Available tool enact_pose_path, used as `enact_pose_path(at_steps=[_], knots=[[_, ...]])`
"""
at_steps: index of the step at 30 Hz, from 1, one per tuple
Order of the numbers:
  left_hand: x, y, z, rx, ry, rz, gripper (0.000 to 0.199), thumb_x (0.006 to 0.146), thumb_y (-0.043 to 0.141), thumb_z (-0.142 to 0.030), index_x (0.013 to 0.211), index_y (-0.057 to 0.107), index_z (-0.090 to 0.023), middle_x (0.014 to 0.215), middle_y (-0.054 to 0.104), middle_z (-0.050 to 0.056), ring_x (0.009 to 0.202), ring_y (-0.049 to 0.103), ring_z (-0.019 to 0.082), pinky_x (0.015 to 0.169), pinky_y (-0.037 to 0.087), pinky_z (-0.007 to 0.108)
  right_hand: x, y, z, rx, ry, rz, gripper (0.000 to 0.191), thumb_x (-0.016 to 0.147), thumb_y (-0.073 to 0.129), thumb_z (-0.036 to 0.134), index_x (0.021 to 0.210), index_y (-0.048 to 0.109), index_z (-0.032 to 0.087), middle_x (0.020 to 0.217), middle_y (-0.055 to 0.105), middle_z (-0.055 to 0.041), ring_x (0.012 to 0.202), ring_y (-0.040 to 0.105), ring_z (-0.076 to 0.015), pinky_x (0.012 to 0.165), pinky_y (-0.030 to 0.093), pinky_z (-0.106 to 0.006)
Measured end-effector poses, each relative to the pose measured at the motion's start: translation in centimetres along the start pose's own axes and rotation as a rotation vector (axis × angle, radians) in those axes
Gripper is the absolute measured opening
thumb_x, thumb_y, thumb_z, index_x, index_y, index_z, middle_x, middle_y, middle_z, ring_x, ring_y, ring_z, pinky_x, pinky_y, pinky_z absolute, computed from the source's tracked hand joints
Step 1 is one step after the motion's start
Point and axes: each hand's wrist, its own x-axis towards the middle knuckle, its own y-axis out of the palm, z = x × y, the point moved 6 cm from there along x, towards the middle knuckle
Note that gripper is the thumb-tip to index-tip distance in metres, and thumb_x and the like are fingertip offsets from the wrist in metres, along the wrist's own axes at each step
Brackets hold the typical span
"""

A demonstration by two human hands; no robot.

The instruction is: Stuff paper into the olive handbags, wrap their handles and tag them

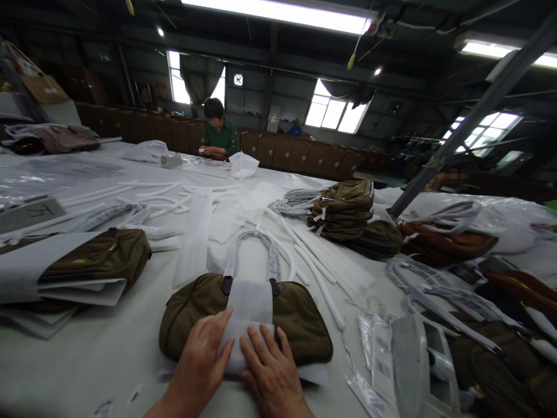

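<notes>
An olive-green handbag (304,316) lies on the white table in front of me. Its two handles (255,237) are wrapped in clear plastic and point away from me. A strip of white tissue paper (251,296) runs over the middle of the bag, and more white sheet shows beneath its near edge. My left hand (202,351) rests at the strip's left side, thumb and fingers apart. Flat on the paper and the bag's lower front lies my right hand (272,366), its fingers spread.
At left lie olive bags (100,261) with white paper around them. A stack of olive bags (343,209) stands at the back right, near a slanted metal post (452,133). White tubes (317,278) lie beyond my bag. A grey plastic tape dispenser (411,360) is at right. Across the table sits a co-worker (221,139).
</notes>
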Motion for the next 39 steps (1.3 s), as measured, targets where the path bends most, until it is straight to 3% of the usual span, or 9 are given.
enact_pose_path(at_steps=[2, 5, 8, 12, 14, 18, 22, 32, 39], knots=[[-1.2, -0.5, -2.0, 0.135, 0.252, -0.095, 0.061, 0.089, 0.050, -0.025, 0.145, 0.025, -0.021, 0.132, 0.056, 0.012, 0.126, 0.047, 0.027, 0.108, 0.028, 0.049, 0.1, -0.1, -0.1, 0.034, 0.009, -0.032, 0.046, 0.092, 0.052, 0.045, 0.135, 0.048, 0.028, 0.138, 0.054, -0.0027, 0.125, 0.048, -0.0243, 0.113, 0.021, -0.043], [-3.0, 1.1, -3.9, 0.316, 0.456, -0.044, 0.075, 0.079, 0.061, -0.051, 0.141, 0.035, -0.017, 0.137, 0.051, 0.015, 0.131, 0.038, 0.033, 0.111, 0.016, 0.049, 0.6, -0.5, 0.4, 0.069, 0.003, -0.065, 0.046, 0.093, 0.050, 0.040, 0.137, 0.046, 0.026, 0.134, 0.057, -0.0041, 0.123, 0.051, -0.0252, 0.109, 0.030, -0.044], [-3.9, 2.8, -4.2, 0.424, 0.434, -0.021, 0.096, 0.061, 0.067, -0.070, 0.139, 0.040, -0.021, 0.136, 0.052, 0.016, 0.127, 0.041, 0.036, 0.108, 0.018, 0.047, 0.6, -1.4, 0.8, 0.100, -0.021, -0.076, 0.047, 0.092, 0.051, 0.033, 0.137, 0.045, 0.020, 0.133, 0.058, -0.0079, 0.122, 0.052, -0.0256, 0.105, 0.037, -0.045], [-4.6, 4.4, -3.9, 0.419, 0.367, 0.001, 0.097, 0.058, 0.074, -0.060, 0.141, 0.037, -0.025, 0.140, 0.046, 0.020, 0.128, 0.039, 0.039, 0.106, 0.020, 0.051, -2.9, -5.1, -2.1, 0.129, 0.077, -0.126, 0.043, 0.090, 0.049, 0.021, 0.132, 0.049, 0.016, 0.128, 0.061, -0.0104, 0.120, 0.055, -0.0235, 0.103, 0.041, -0.045], [-5.0, 4.9, -3.7, 0.373, 0.357, 0.011, 0.093, 0.063, 0.073, -0.052, 0.143, 0.034, -0.027, 0.143, 0.041, 0.020, 0.130, 0.037, 0.040, 0.104, 0.022, 0.054, -7.2, -8.8, -6.6, 0.109, 0.340, -0.258, 0.037, 0.090, 0.049, 0.023, 0.126, 0.056, 0.018, 0.121, 0.065, -0.0099, 0.113, 0.060, -0.0232, 0.101, 0.043, -0.044], [-5.8, 5.7, -3.4, 0.257, 0.333, -0.004, 0.087, 0.070, 0.065, -0.041, 0.146, 0.024, -0.029, 0.151, 0.029, 0.020, 0.132, 0.033, 0.043, 0.103, 0.024, 0.062, -20.6, -16.9, -16.7, 0.056, 1.225, -0.580, 0.049, 0.082, 0.051, 0.055, 0.103, 0.070, 0.016, 0.111, 0.069, -0.0145, 0.105, 0.063, -0.0296, 0.094, 0.047, -0.043], [-6.3, 6.4, -2.9, 0.196, 0.321, -0.052, 0.083, 0.074, 0.060, -0.039, 0.147, 0.022, -0.031, 0.154, 0.023, 0.017, 0.134, 0.031, 0.044, 0.104, 0.022, 0.065, -27.7, -17.6, -20.4, 0.403, 1.674, -0.445, 0.066, 0.058, 0.061, 0.073, 0.079, 0.076, 0.013, 0.093, 0.074, -0.0162, 0.099, 0.064, -0.0353, 0.087, 0.048, -0.043], [-6.4, 6.5, -2.9, 0.210, 0.328, -0.080, 0.078, 0.078, 0.055, -0.036, 0.147, 0.020, -0.033, 0.156, 0.018, 0.014, 0.132, 0.034, 0.043, 0.103, 0.023, 0.065, -24.8, -15.0, -20.3, 0.704, 1.591, -0.419, 0.055, 0.041, 0.077, 0.062, 0.064, 0.075, 0.011, 0.065, 0.070, -0.0103, 0.064, 0.063, -0.0230, 0.065, 0.048, -0.033], [-6.4, 6.2, -3.0, 0.196, 0.331, -0.079, 0.076, 0.079, 0.055, -0.038, 0.146, 0.022, -0.034, 0.156, 0.020, 0.013, 0.134, 0.032, 0.043, 0.104, 0.022, 0.066, -26.2, -18.1, -18.3, 0.448, 1.550, -0.574, 0.044, 0.048, 0.076, 0.057, 0.063, 0.075, 0.016, 0.085, 0.072, -0.0110, 0.089, 0.064, -0.0293, 0.080, 0.049, -0.035]])
